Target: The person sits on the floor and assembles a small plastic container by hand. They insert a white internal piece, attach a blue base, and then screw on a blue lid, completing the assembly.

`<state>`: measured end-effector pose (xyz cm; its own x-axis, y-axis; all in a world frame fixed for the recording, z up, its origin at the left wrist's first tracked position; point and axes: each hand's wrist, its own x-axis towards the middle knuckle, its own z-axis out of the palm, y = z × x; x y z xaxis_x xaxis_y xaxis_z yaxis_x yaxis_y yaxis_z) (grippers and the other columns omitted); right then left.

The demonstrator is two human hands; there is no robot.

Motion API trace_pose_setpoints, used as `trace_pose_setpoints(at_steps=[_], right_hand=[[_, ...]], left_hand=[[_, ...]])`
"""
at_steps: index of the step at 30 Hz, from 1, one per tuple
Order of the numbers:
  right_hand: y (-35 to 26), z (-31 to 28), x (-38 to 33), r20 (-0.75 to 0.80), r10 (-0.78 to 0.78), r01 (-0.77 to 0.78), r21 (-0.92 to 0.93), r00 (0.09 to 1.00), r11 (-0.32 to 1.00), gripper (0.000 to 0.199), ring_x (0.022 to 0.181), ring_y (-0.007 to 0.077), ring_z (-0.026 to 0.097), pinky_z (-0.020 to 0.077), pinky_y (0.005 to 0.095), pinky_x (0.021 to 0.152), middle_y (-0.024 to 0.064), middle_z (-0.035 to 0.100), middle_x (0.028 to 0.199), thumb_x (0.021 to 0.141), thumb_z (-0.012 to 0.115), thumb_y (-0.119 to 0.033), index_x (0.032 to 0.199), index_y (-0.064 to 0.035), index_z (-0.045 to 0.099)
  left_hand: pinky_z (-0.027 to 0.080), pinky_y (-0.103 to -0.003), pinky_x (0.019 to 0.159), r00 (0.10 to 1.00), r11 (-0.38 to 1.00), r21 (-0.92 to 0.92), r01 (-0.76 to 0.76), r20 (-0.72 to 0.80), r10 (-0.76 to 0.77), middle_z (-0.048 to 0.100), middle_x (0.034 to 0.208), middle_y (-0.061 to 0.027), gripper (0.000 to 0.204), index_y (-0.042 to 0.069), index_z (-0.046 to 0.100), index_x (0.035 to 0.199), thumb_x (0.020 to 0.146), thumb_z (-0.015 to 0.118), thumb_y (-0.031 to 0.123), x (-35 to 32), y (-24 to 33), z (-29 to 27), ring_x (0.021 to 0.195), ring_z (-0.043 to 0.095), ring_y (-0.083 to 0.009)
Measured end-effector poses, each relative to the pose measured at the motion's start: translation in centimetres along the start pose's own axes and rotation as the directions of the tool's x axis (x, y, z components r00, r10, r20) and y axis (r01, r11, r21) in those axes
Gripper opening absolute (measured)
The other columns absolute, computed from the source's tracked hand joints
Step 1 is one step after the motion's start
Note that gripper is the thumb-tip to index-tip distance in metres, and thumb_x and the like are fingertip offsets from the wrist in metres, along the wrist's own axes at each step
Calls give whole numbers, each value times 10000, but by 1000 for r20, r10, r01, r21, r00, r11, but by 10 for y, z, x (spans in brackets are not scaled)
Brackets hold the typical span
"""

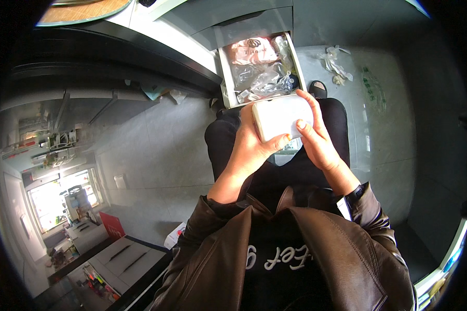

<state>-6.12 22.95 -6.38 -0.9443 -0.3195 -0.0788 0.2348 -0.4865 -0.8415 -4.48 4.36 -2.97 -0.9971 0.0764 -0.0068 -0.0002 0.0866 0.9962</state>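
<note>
Grey floor [171, 150] all around. Open drawer [224, 72] at top middle, clear bags [267, 80] inside, likely open for easy reach. White box [280, 116] near frame middle. My left grip [251, 139] and right grip [318, 140] hold its two sides, probably so it won't slip.

Your boxy item [281, 118] is white, your jacket [213, 259] brown, your trousers [338, 120] black, your black shirt [275, 236] printed in white. The drawer walls [226, 72] are white, the pink bag [254, 51] bears dark print, the floor [161, 135] is grey.
</note>
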Motion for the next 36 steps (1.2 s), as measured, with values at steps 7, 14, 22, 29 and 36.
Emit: trace_pose_setpoints(at_steps=[7, 14, 22, 29, 36], right_hand=[[-6, 3, -5, 5, -45, 45, -202, 999, 978, 796, 1419, 263, 404, 290, 412, 1206, 124, 427, 1495, 988, 711, -368, 1605, -96, 289], [-16, 3, -7, 91, -56, 80, -294, 994, 953, 755, 1411, 276, 415, 335, 413, 1177, 148, 420, 1497, 966, 740, -355, 1557, -83, 356], [-20, 1, -3, 252, -278, 374, -549, 927, 748, 770, 1439, 337, 388, 318, 447, 1187, 201, 347, 1549, 901, 809, -326, 1525, -106, 415], [-25, 5, -3, 346, -329, 477, -659, 879, 582, 721, 1434, 427, 388, 354, 508, 1167, 258, 341, 1552, 864, 836, -338, 1466, -131, 498], [-28, 5, -1, 305, -285, 417, -629, 909, 656, 701, 1412, 441, 422, 372, 502, 1167, 254, 387, 1520, 869, 823, -386, 1451, -127, 530]], left_hand=[[520, -357, 1015, 999, 994, -101, 41, 14, -40, 542, 1352, -144, 862, -15, 368, 1416, 833, 898, 336, 2, 1, 4, 1238, 569, -207], [545, -297, 903, 936, 894, -289, 342, 190, -297, 562, 1301, -100, 839, 5, 394, 1439, 849, 874, 360, 1, 13, -17, 1142, 596, -155], [463, -228, 628, 873, 795, -367, 482, 283, -398, 640, 1201, -38, 837, 88, 466, 1483, 890, 716, 623, -5, 1, -24, 935, 618, -110], [444, -245, 546, 778, 599, -500, 625, 336, -531, 668, 1178, -45, 749, 182, 490, 1475, 954, 533, 717, -9, -11, -23, 823, 650, -146], [441, -231, 576, 817, 708, -409, 576, 326, -476, 666, 1127, -32, 779, 128, 493, 1458, 930, 616, 687, -9, -10, -24, 810, 619, -104]])
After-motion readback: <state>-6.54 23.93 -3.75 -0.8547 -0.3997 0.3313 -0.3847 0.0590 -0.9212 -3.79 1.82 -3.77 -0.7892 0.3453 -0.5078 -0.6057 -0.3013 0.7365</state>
